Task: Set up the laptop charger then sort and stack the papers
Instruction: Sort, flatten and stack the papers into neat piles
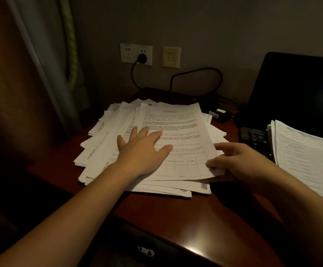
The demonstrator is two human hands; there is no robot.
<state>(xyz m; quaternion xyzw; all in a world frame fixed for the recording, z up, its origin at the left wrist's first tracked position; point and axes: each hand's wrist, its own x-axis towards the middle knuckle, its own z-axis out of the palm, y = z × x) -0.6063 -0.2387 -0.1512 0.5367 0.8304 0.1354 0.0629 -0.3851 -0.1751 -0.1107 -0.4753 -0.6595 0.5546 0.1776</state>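
head view: a messy pile of papers (106,149) lies fanned out on a reddish-brown desk (166,218), just in front of the wall. the left hand (143,149) rests flat on the top sheets (176,122), fingers straight and spread, pressing them down. the right hand (237,160) sits at the right edge of the same sheets, thumb on top near the lower corner and fingers curled at the edge, pinching them. at the right, a second, neater stack of papers (307,151) lies over the keyboard of an open laptop (295,89) whose screen is dark. a black plug (142,57) sits in the wall socket (135,54); its cable (195,71) loops along the wall toward the charger brick (219,112), which lies on the desk between the pile and the laptop. a pale wall plate (171,57) is mounted just right of the socket.
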